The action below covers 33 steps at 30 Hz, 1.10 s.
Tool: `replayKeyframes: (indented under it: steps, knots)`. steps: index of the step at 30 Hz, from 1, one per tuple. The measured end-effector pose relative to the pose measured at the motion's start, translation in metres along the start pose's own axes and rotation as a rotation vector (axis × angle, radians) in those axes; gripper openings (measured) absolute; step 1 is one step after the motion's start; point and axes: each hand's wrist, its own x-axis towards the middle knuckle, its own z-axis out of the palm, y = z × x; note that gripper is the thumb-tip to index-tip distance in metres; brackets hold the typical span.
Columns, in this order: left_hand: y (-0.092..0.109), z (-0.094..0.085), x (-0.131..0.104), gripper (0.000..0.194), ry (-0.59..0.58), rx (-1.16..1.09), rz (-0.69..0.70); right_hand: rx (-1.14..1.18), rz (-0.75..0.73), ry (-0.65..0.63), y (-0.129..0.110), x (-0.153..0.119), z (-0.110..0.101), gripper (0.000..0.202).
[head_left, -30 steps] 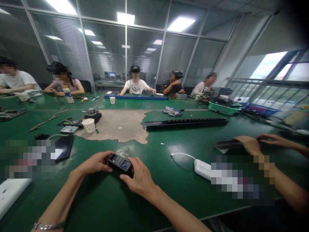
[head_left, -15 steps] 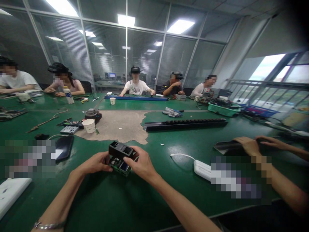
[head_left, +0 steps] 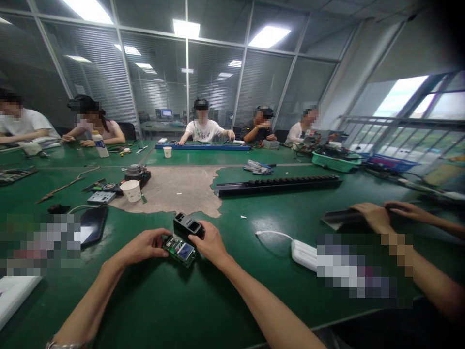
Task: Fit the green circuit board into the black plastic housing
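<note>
My left hand [head_left: 152, 246] pinches the left edge of a green circuit board [head_left: 178, 250] that carries a small bluish display. A black plastic housing [head_left: 187, 224] with rectangular cut-outs is gripped by my right hand [head_left: 209, 241], thumb on its near side. The housing is tilted just beyond and above the board, and a gap shows between much of the two; whether they touch at the right end I cannot tell. Both parts are held over the green table [head_left: 174, 310].
On the left lie a dark phone [head_left: 95, 225] and a white power strip [head_left: 16, 300]. A paper cup [head_left: 131, 190] stands beside loose electronic parts. To the right are a long black rail [head_left: 279, 186], a white adapter [head_left: 304, 256] and another person's hands [head_left: 374, 217]. Several people sit opposite.
The black housing has moved away from the circuit board, up and to the right, with my right hand. More of the board and its display now shows.
</note>
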Motion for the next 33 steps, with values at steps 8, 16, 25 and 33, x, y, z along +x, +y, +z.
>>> replayKeyframes:
  steps: [8,16,25,33]
  knots:
    - [-0.005,0.002,0.002,0.054,0.004,-0.035,0.002,-0.052,0.057,0.029,-0.003,-0.005,0.004,0.063]
    - [0.002,-0.001,0.0,0.054,-0.021,-0.076,0.038,0.066,0.035,0.105,-0.015,-0.007,-0.012,0.033]
    - [0.0,0.001,-0.002,0.036,0.014,-0.081,0.017,0.126,-0.039,0.014,-0.05,-0.04,-0.037,0.033]
    - [0.001,0.003,0.0,0.032,0.051,-0.064,0.018,0.012,-0.091,0.021,-0.057,-0.053,-0.03,0.038]
